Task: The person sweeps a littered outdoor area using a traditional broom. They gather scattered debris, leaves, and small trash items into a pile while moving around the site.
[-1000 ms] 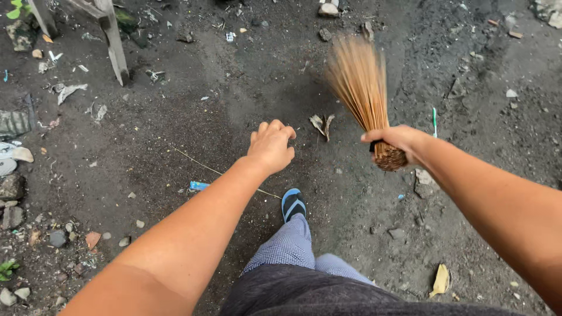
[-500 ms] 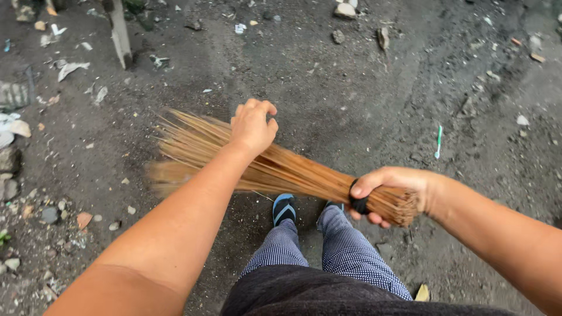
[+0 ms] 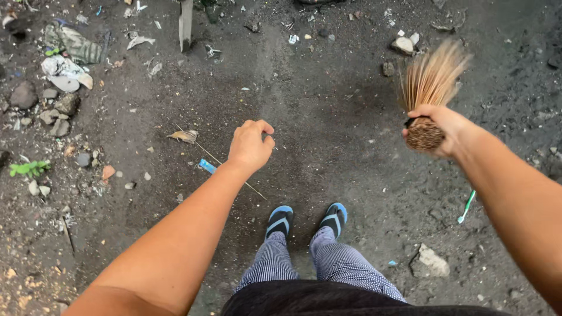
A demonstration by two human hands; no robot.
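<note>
My right hand [image 3: 446, 130] grips the bound end of a straw hand broom [image 3: 429, 88], whose tan bristles point away from me over the dark dirt ground [image 3: 328, 123] at the right. My left hand [image 3: 250, 144] hangs out in front at the middle, fingers loosely curled, holding nothing. A dry leaf [image 3: 184, 136], a thin stick [image 3: 228, 167] and a small blue scrap [image 3: 206, 166] lie on the dirt just left of that hand. My feet in blue sandals [image 3: 307, 220] stand below.
Stones [image 3: 50, 105] and crumpled litter [image 3: 67, 55] lie along the left edge. A wooden post [image 3: 185, 22] stands at the top. A pale rock [image 3: 429, 263] and a green stick [image 3: 466, 206] lie at the lower right; more stones [image 3: 404, 45] beyond the broom.
The broom swung from lying across to the left in front of me back up to the right, bristles now pointing away. My left hand stayed out in front, fingers curled.
</note>
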